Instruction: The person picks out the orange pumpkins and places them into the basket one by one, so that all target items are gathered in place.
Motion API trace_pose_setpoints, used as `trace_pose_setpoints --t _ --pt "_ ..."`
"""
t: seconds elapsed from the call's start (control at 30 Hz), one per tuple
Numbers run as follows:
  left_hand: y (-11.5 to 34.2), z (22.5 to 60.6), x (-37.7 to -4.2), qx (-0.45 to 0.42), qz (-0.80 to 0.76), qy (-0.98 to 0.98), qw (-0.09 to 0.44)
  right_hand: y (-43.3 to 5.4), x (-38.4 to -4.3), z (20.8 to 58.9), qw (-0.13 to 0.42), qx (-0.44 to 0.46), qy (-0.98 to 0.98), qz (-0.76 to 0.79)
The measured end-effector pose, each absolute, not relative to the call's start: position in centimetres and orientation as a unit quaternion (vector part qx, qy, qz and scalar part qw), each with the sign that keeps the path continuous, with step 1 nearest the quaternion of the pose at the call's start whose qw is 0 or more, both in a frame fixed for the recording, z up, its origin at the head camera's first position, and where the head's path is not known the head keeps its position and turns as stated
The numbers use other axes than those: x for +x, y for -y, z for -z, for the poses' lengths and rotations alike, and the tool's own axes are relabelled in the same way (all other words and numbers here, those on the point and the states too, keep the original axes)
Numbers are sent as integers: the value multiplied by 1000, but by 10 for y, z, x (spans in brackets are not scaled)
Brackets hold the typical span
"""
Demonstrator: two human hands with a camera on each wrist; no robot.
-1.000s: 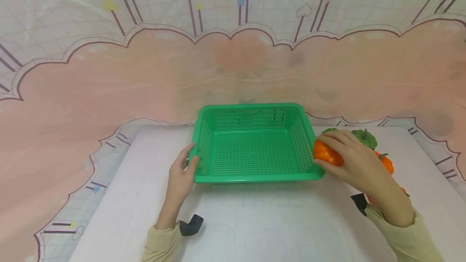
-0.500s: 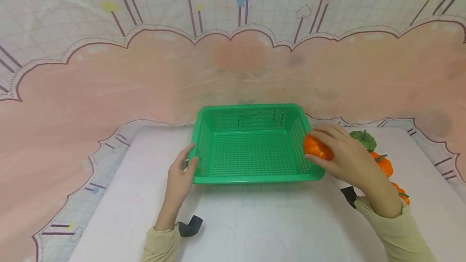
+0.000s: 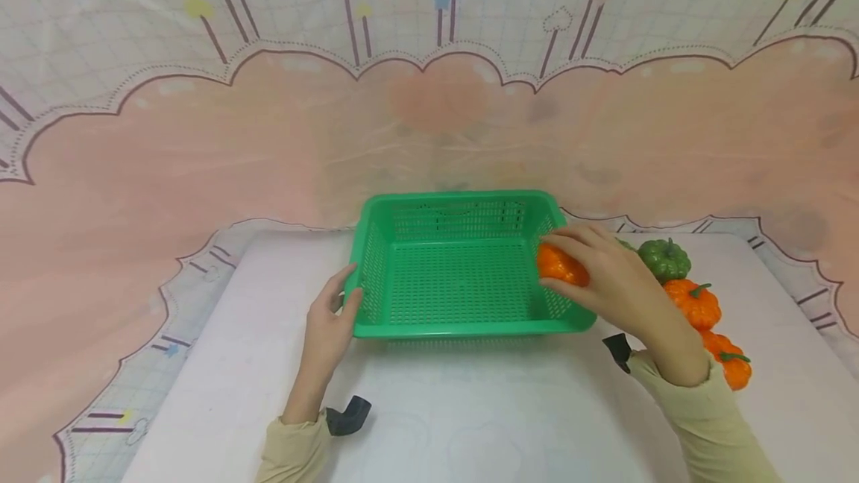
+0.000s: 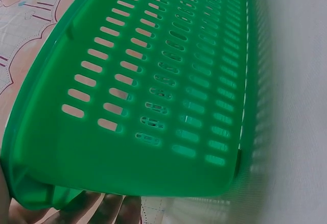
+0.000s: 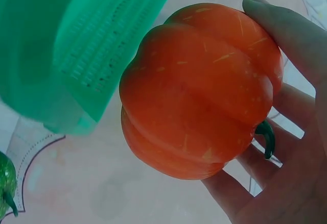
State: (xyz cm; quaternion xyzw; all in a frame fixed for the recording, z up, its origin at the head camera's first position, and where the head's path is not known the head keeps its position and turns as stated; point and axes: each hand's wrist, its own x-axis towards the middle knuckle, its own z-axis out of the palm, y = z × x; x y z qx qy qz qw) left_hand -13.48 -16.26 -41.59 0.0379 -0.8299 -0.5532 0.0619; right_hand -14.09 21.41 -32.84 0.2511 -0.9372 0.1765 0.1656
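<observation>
A green plastic basket [image 3: 473, 329] with slotted walls stands in the middle of the table. My left hand [image 3: 333, 319] holds its left rim, the thumb at the rim and the fingers on the outside. In the left wrist view the fingers [image 4: 110, 207] show partly behind the basket wall [image 4: 127, 168]. My right hand [image 3: 617, 278] grips a small orange pumpkin [image 3: 560, 264] over the basket's right side. Seen from the right wrist, the pumpkin [image 5: 199, 91] has a short green stem, with thumb and fingers around it.
Right of the basket, on the white table [image 3: 510, 408], lie a green pumpkin [image 3: 664, 259] and two orange pumpkins, one farther back [image 3: 694, 305] and one nearer [image 3: 728, 364]. Another green piece is mostly hidden behind the right hand. A patterned cloth [image 3: 221, 147] hangs behind the table.
My right hand has carried the orange pumpkin leftward, from the basket's right edge to over its inside. The left hand stays at the left rim. More of the other pumpkins is uncovered.
</observation>
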Motion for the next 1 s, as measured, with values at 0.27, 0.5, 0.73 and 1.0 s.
trace_pose_setpoints --t 0.27,0.5,0.73,1.0 --pt "163 416 -136 39 550 832 67 -203 -151 327 146 274 935 -171" --pt "163 418 -135 38 551 831 65 -196 -159 331 137 288 934 -161" --pt "162 419 -136 40 551 831 68 -188 -165 335 132 301 932 -151" --pt "163 418 -135 40 553 830 67 -177 -170 334 125 316 928 -156"
